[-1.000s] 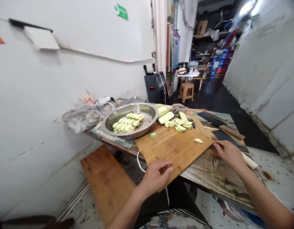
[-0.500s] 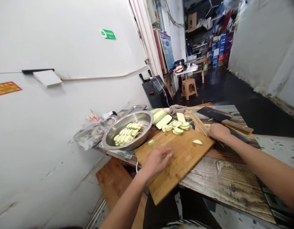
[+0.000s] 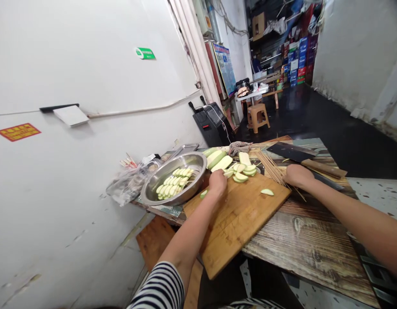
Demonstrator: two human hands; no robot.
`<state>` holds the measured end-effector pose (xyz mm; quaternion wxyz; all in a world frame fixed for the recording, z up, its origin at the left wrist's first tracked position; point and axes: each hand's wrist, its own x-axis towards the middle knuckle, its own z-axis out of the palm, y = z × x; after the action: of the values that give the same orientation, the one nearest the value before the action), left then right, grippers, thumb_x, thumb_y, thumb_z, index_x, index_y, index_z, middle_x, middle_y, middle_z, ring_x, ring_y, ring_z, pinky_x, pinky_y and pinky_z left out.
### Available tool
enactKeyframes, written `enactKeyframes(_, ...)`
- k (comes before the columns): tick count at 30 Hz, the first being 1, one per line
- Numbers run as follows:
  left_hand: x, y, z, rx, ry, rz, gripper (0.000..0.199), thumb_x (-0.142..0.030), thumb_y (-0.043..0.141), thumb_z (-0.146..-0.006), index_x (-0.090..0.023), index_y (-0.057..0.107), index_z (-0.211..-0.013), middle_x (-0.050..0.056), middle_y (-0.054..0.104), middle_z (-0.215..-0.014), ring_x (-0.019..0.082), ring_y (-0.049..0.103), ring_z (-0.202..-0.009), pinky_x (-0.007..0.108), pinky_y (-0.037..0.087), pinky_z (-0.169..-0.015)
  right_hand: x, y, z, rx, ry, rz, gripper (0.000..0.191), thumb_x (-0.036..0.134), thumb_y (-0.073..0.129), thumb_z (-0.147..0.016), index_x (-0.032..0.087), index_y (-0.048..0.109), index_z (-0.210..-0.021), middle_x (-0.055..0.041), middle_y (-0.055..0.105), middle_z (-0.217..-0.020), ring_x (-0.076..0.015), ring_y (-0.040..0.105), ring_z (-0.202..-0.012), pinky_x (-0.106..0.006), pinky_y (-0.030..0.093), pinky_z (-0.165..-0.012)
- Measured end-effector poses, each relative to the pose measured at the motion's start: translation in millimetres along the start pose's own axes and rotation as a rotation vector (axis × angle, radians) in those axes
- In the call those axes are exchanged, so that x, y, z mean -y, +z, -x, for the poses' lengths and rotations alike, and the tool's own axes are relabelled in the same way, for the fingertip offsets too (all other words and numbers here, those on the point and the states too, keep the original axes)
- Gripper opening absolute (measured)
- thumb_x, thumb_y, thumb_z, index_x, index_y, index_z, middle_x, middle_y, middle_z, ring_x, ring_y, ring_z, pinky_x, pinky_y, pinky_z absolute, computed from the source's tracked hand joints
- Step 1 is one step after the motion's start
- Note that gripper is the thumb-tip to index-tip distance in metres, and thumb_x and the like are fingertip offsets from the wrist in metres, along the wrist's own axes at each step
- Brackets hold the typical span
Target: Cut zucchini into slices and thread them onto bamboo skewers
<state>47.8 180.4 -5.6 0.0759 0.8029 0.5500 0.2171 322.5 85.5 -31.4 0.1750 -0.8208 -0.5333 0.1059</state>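
Observation:
My left hand (image 3: 218, 182) is closed at the left edge of a pile of pale zucchini slices (image 3: 241, 176), its fingertips at one slice (image 3: 228, 174); the grip itself is partly hidden. My right hand (image 3: 299, 177) is closed over the near ends of a bundle of thin bamboo skewers (image 3: 270, 167) at the board's right edge. A wooden cutting board (image 3: 239, 219) lies between my hands, with a single slice (image 3: 267, 192) on its right side. Behind the pile are peeled zucchini pieces (image 3: 217, 159). A steel basin (image 3: 147, 197) on the left contains skewered slices (image 3: 174, 183).
A dark cleaver (image 3: 290, 151) with a wooden handle lies right of the skewers, another blade (image 3: 327, 181) beside my right hand. A grey cloth (image 3: 239, 148) is at the table's back. Plastic bags (image 3: 126, 184) sit against the left wall. A black speaker (image 3: 213, 124) stands beyond the table.
My left hand has moved forward from the board's middle to the slice pile, and its fingers have closed. The skewers under my right hand have spread apart slightly.

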Motion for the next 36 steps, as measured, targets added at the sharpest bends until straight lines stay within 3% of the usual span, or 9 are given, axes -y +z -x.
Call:
enactKeyframes(5,13,-14.2,20,-0.031,0.044,0.072,0.015,-0.018,0.056,-0.077,-0.015,0.067,-0.086,0.01,0.069,-0.088,0.021,0.061,-0.087,0.029,0.043,-0.08,5,-8,0,0.149,0.119,0.022,0.038,0.031,0.062,-0.086,0.008,0.057,-0.116,-0.0147,0.058,-0.117,-0.0223,0.06,-0.099,-0.039,0.05,-0.082)
enactKeyframes(9,30,-27.4,37,-0.011,0.056,0.195,0.014,-0.021,0.055,-0.078,-0.013,0.064,-0.085,0.005,0.067,-0.077,0.015,0.061,-0.07,0.024,0.045,-0.068,4,-20,8,0.184,0.169,-0.044,0.037,0.031,0.061,-0.087,0.01,0.057,-0.116,-0.0141,0.058,-0.117,-0.0223,0.06,-0.099,-0.039,0.05,-0.083)
enactKeyframes(15,54,-38.1,57,-0.05,0.079,0.304,0.011,-0.021,0.055,-0.079,-0.013,0.061,-0.084,0.005,0.065,-0.085,0.014,0.059,-0.078,0.025,0.044,-0.075,8,-34,39,0.2,0.231,-0.353,0.03,0.032,0.055,-0.09,0.014,0.058,-0.115,-0.0093,0.06,-0.114,-0.02,0.061,-0.095,-0.038,0.052,-0.079)
enactKeyframes(18,61,-37.6,63,-0.022,0.098,0.347,0.01,-0.023,0.057,-0.079,-0.014,0.062,-0.081,0.003,0.063,-0.08,0.012,0.056,-0.074,0.024,0.044,-0.073,22,-36,69,0.169,0.22,-0.573,0.029,0.033,0.054,-0.091,0.014,0.057,-0.112,-0.0073,0.062,-0.103,-0.0148,0.062,-0.079,-0.032,0.053,-0.067)
enactKeyframes(22,65,-35.3,67,0.008,0.101,0.402,0.011,-0.024,0.059,-0.077,-0.015,0.063,-0.08,0.002,0.061,-0.079,0.012,0.055,-0.073,0.024,0.043,-0.073,52,-22,125,0.161,0.113,-0.85,0.036,0.025,0.055,-0.086,0.009,0.054,-0.119,-0.0008,0.059,-0.066,-0.0097,0.053,-0.052,-0.023,0.044,-0.049)
enactKeyframes(25,66,-35.5,67,0.006,0.099,0.442,0.009,-0.022,0.062,-0.074,-0.015,0.064,-0.079,0.004,0.061,-0.088,0.015,0.055,-0.085,0.027,0.042,-0.08,74,1,170,0.232,0.055,-0.961,0.04,0.036,0.057,-0.078,0.012,0.061,-0.109,0.0044,0.05,-0.049,-0.0113,0.047,-0.044,-0.023,0.038,-0.042)
enactKeyframes(28,64,-34.3,66,0.092,0.1,0.523,0.009,-0.023,0.062,-0.074,-0.014,0.062,-0.075,0.002,0.061,-0.075,0.013,0.055,-0.072,0.026,0.044,-0.072,90,25,202,0.316,0.054,-1.004,0.046,0.048,0.056,-0.073,0.015,0.063,-0.103,0.0079,0.042,-0.038,-0.0098,0.036,-0.034,-0.022,0.028,-0.035)
enactKeyframes(32,61,-31.9,66,0.166,0.035,0.672,0.01,-0.022,0.061,-0.076,-0.013,0.057,-0.076,0.003,0.063,-0.075,0.011,0.057,-0.068,0.024,0.046,-0.067,98,41,220,0.37,0.083,-1.048,0.049,0.051,0.054,-0.069,0.017,0.061,-0.104,0.0061,0.048,-0.051,-0.0072,0.033,-0.03,-0.021,0.02,-0.03)
enactKeyframes(36,54,-38.6,70,0.235,-0.032,0.843,0.016,-0.028,0.057,-0.081,-0.013,0.052,-0.081,0.005,0.064,-0.081,0.012,0.06,-0.069,0.024,0.05,-0.062,94,36,227,0.334,0.101,-1.135,0.056,0.051,0.057,-0.07,0.018,0.055,-0.114,0.0037,0.052,-0.065,-0.0066,0.037,-0.033,-0.021,0.022,-0.029)
